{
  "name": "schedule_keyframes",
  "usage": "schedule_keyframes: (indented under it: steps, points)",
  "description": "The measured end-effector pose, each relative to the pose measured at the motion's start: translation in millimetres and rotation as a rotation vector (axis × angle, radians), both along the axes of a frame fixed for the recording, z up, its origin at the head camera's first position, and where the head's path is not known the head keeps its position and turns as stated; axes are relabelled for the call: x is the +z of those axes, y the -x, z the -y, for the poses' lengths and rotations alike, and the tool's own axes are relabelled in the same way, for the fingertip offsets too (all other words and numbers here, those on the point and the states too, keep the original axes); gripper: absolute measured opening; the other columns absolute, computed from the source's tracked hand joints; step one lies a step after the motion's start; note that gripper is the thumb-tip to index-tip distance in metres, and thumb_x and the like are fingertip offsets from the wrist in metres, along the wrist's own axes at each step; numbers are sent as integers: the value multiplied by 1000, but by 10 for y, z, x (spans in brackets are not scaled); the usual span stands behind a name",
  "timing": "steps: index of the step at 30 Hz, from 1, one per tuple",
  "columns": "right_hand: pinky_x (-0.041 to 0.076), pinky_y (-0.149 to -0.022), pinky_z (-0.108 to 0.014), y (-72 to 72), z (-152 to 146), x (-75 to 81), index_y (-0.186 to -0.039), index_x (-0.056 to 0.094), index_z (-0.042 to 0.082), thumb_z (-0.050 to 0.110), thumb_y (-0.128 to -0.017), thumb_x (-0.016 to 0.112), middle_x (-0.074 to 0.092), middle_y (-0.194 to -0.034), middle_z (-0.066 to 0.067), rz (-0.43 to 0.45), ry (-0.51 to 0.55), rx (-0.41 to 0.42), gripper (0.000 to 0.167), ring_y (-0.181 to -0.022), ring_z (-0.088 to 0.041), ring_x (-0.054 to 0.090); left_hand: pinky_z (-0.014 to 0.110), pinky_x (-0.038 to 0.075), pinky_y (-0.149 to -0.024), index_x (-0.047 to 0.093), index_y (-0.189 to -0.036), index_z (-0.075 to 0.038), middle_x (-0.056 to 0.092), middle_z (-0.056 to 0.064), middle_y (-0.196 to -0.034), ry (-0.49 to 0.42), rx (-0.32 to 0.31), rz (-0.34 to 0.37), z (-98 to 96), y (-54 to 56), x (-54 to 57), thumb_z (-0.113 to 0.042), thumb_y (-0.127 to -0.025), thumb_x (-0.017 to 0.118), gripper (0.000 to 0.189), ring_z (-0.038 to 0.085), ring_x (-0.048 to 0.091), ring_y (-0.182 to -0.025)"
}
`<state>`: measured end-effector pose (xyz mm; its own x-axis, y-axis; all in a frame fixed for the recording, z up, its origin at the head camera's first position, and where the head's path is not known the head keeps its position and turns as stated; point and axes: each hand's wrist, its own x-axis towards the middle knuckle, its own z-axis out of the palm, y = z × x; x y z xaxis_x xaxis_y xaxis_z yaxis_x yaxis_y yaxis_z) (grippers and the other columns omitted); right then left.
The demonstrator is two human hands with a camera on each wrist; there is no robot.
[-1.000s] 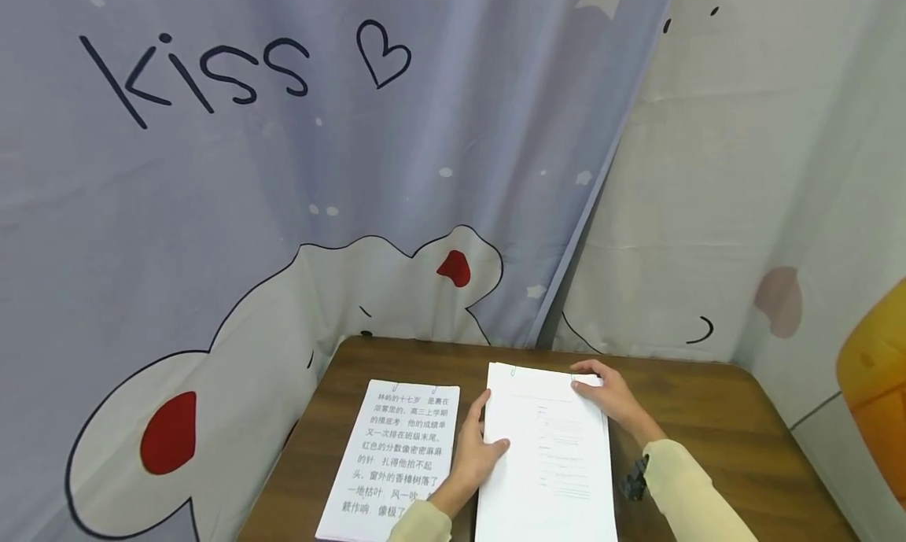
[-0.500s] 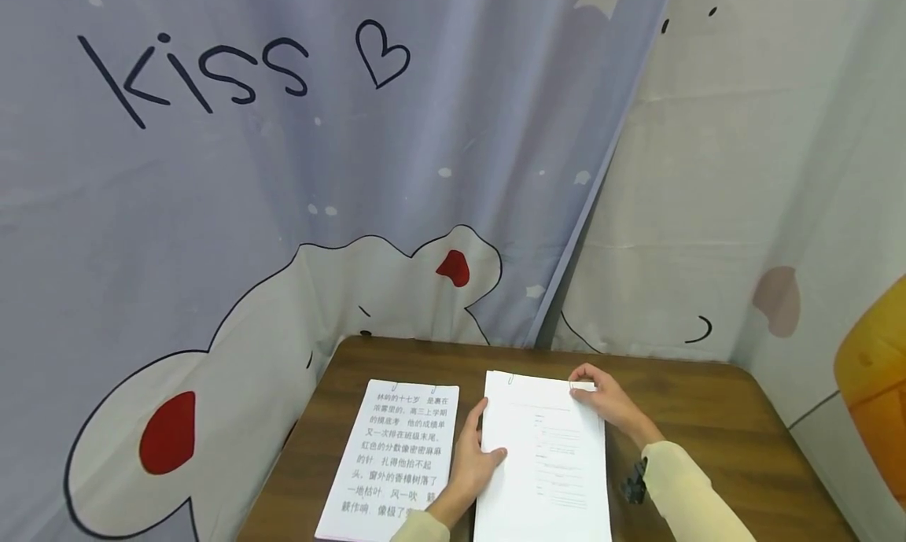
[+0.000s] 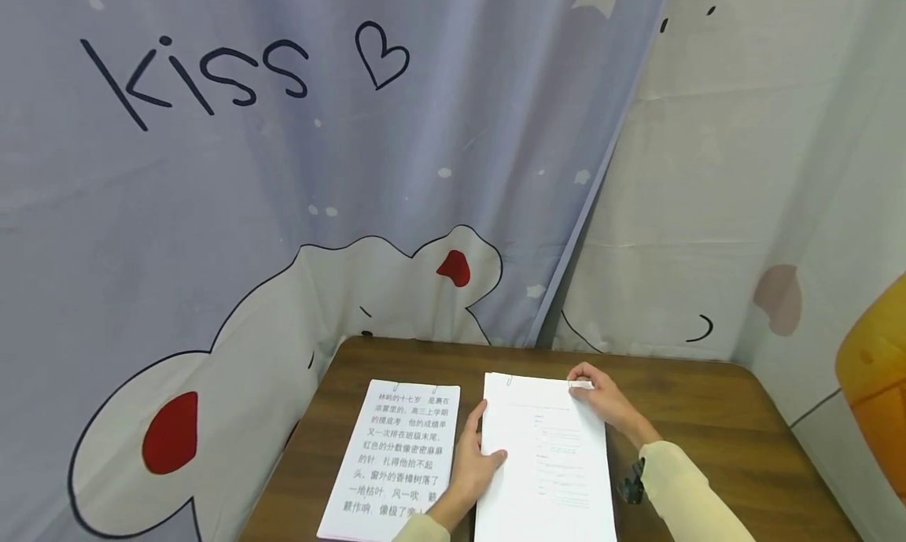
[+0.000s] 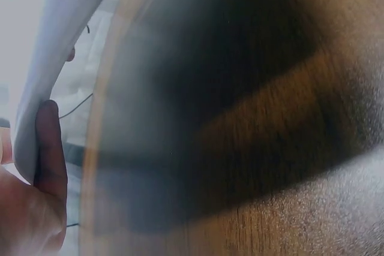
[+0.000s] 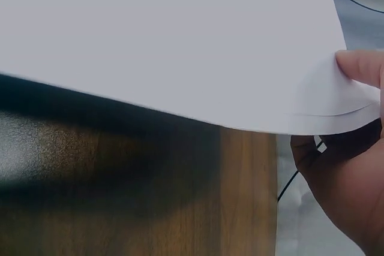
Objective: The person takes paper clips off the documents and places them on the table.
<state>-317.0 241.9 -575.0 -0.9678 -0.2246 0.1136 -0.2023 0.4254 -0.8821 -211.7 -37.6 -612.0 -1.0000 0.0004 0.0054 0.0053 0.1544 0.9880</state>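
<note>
A stack of white printed paper (image 3: 534, 463) lies toward the front middle, with a paper clip (image 3: 509, 381) on its top edge at the left. My left hand (image 3: 469, 465) holds its left edge, thumb on the top sheet; the left wrist view shows a finger (image 4: 51, 142) behind the sheets. At the top right corner my right hand (image 3: 607, 403) pinches the paper, fingertips bent over the top edge. In the right wrist view the thumb (image 5: 362, 66) presses on the sheets (image 5: 180, 40) and the other fingers are underneath. The sheets bow there, above the wooden table.
Left of the stack lies a second set of sheets (image 3: 392, 463) with large printed characters, clipped along its top edge. Both are over a brown wooden table (image 3: 715, 432). A patterned curtain (image 3: 425, 172) hangs behind the table's far edge.
The paper stack has shifted slightly toward me, with my left hand following down a little. My right hand's fingers have bent in closer at the top right corner.
</note>
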Motion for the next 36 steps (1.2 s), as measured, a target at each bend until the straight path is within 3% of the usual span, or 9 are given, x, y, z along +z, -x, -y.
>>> schedule_keyframes:
  steps: [6,15,21,29,36]
  points:
    - [42,-94,-38,-13,-10,-25,-112,67,3,3,-99,68,68,-114,-15,-50,-24,-30,13,-107,-25,57,29,62,-70,34,-165,-18,73,11,-100,1,-4,-12,-16,-7,3,12,-83,75,97,17,72,-81]
    - [40,-102,-47,-11,-9,-97,-113,63,4,3,-101,66,66,-123,-20,-28,-62,-48,12,-117,-32,56,29,62,-70,33,-165,-15,74,13,-101,14,-16,-37,-18,-30,-27,13,-81,75,98,16,72,-82]
    - [42,-97,-44,-35,-8,-78,-115,62,-1,2,-100,66,67,-119,-19,-35,-60,-73,16,-111,-30,57,28,62,-71,34,-165,-15,75,12,-101,6,-9,-29,-26,-51,-55,13,-80,75,99,16,73,-83]
    - [44,-90,-39,-54,-40,-71,-114,62,3,3,-101,65,69,-113,-15,-28,-73,-94,13,-107,-27,58,29,62,-72,35,-165,-17,74,12,-99,-4,-7,-21,-44,-84,-97,14,-80,75,99,16,72,-83]
    - [43,-76,-26,-44,-83,-35,-117,58,-2,2,-103,63,67,-91,-10,-71,-57,-92,15,-85,-15,56,28,62,-71,33,-166,-17,74,15,-104,-21,-28,-18,-25,-75,-56,13,-82,74,98,18,73,-84]
